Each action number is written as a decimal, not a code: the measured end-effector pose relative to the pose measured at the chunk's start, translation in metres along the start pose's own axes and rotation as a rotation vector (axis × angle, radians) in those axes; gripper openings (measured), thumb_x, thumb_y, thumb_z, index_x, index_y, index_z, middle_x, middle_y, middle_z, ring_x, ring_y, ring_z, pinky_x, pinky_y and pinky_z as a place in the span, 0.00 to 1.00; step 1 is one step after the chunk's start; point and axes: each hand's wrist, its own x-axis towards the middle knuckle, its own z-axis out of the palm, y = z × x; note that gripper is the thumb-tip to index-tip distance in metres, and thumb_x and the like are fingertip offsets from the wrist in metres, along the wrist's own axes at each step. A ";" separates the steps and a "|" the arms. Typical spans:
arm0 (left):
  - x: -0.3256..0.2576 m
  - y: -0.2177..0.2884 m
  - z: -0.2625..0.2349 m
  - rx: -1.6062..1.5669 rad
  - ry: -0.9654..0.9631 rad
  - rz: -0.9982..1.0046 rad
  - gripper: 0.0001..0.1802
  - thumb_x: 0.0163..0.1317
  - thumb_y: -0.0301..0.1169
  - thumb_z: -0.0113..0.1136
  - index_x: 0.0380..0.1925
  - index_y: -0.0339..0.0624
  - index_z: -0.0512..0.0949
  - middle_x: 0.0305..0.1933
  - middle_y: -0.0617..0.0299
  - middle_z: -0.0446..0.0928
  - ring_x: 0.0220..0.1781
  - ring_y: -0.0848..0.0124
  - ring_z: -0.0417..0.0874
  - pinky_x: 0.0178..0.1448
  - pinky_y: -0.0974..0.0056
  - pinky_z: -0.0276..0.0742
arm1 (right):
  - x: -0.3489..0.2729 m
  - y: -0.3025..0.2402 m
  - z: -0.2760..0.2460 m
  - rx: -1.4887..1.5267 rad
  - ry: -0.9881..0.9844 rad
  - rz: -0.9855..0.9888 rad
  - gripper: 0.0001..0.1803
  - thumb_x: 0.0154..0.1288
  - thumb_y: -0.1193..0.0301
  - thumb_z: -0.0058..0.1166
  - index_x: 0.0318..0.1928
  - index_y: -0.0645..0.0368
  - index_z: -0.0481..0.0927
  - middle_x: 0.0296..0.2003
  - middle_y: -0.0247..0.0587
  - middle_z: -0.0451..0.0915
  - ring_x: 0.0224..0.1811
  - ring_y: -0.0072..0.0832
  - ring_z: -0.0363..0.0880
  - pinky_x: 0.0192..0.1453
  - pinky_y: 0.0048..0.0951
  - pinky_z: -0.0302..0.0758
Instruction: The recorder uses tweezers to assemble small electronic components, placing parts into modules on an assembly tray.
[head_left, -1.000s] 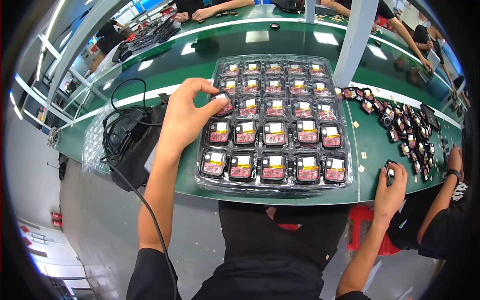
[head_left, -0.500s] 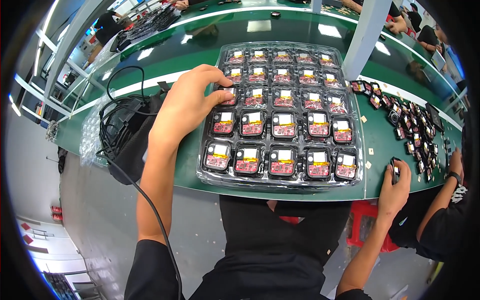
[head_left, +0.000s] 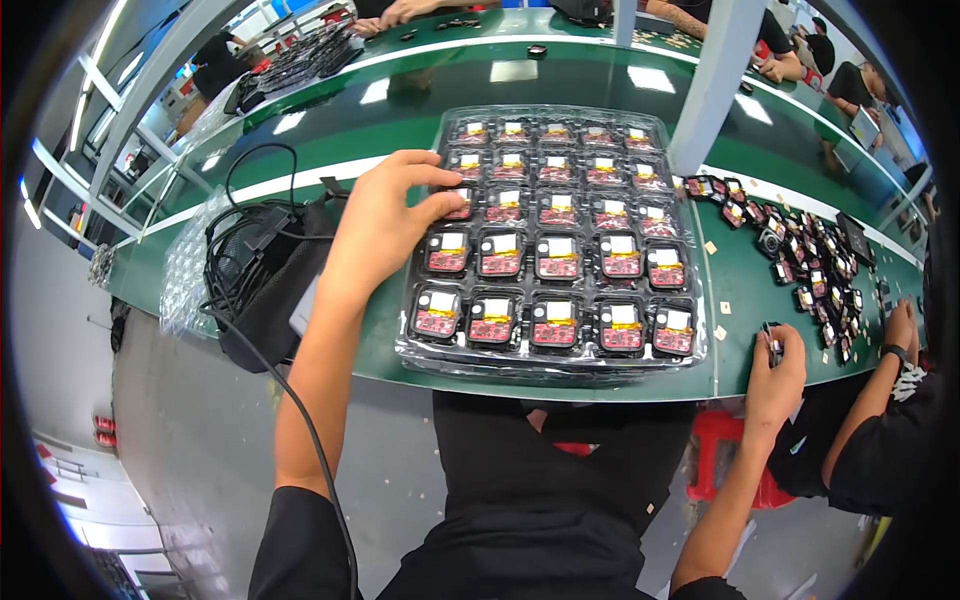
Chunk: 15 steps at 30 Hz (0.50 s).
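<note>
A clear plastic tray (head_left: 682,366) in front of me holds rows of square black casings (head_left: 557,257), each showing a red circuit board, a white square and yellow tape. My left hand (head_left: 385,220) reaches over the tray's left edge. Its thumb and index finger pinch a casing (head_left: 460,207) in the leftmost column, third row from the front; the fingers partly cover it. To the right of the tray, near the table's front edge, my right hand (head_left: 777,385) grips a small black casing (head_left: 773,346), seen mostly edge-on between the fingers.
Loose casings (head_left: 815,265) lie in a pile on the green table (head_left: 380,362) at the right. A black bag (head_left: 265,315) with coiled cables and bubble wrap (head_left: 190,265) sits at the left. A grey post (head_left: 715,90) rises behind the tray. A co-worker's hand (head_left: 900,325) is at far right.
The whole view has shifted slightly. My left hand stays at the same casing. My right hand still holds its casing, now turned a little and more covered by the fingers.
</note>
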 end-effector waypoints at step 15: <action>-0.187 0.136 0.080 -1.348 -0.199 -0.048 0.17 0.75 0.41 0.57 0.45 0.35 0.77 0.47 0.53 0.78 0.33 0.67 0.84 0.32 0.64 0.79 | -0.050 -0.091 -0.060 1.113 -0.467 -0.463 0.20 0.53 0.67 0.76 0.43 0.64 0.84 0.44 0.57 0.87 0.39 0.39 0.91 0.39 0.30 0.86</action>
